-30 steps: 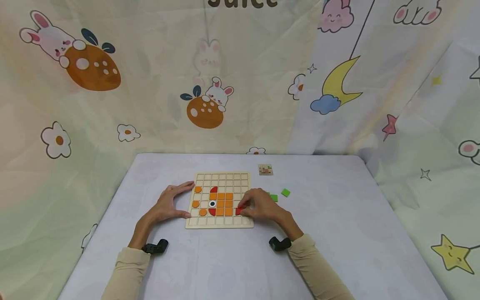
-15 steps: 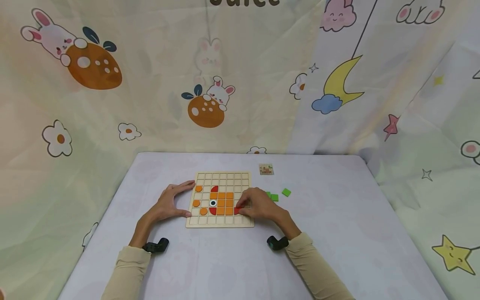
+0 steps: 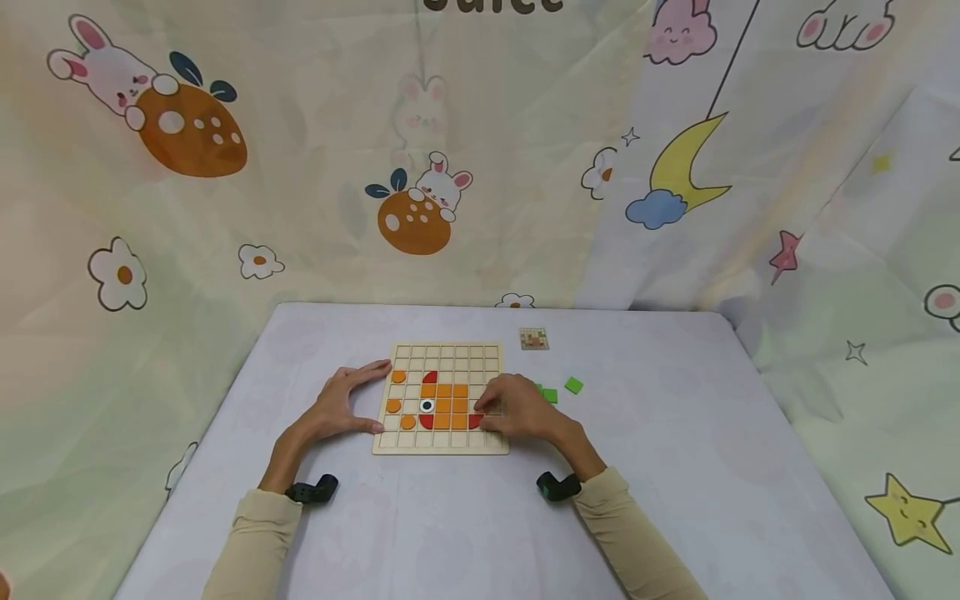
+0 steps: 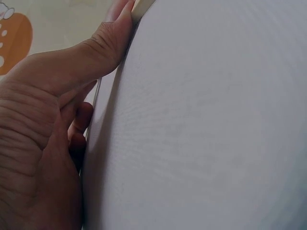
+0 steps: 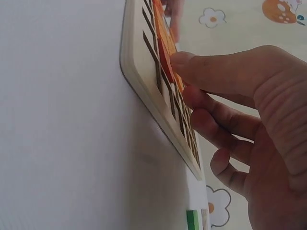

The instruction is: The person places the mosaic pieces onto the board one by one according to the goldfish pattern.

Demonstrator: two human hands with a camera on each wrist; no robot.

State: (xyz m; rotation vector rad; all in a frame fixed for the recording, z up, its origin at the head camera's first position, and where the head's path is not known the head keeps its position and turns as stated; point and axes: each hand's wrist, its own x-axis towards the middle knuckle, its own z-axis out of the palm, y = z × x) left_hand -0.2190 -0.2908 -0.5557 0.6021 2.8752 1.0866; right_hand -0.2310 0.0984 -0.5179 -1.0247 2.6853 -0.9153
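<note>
A wooden grid board (image 3: 448, 357) lies on the table, carrying orange square tiles (image 3: 452, 406), red quarter-round tiles (image 3: 430, 377), orange discs (image 3: 398, 377) and a black-and-white eye tile (image 3: 427, 406). My left hand (image 3: 335, 406) rests along the board's left edge, thumb and fingers spread wide apart. At the right end of the orange tiles, my right hand (image 3: 523, 410) pinches a red tile (image 3: 475, 422) low over its cell. In the right wrist view the thumb tip meets this red tile (image 5: 165, 60), and the other fingers curl beside it.
Several green square tiles (image 3: 573, 385) lie on the table right of the board, partly behind my right hand. A small patterned card (image 3: 534, 338) lies beyond them. A printed cloth (image 3: 315, 167) hangs behind the white table (image 3: 420, 533).
My right hand has shifted the red tile slightly left, up against the orange tiles. Over the last half second it hardly moves. My left hand stays at the board's edge.
</note>
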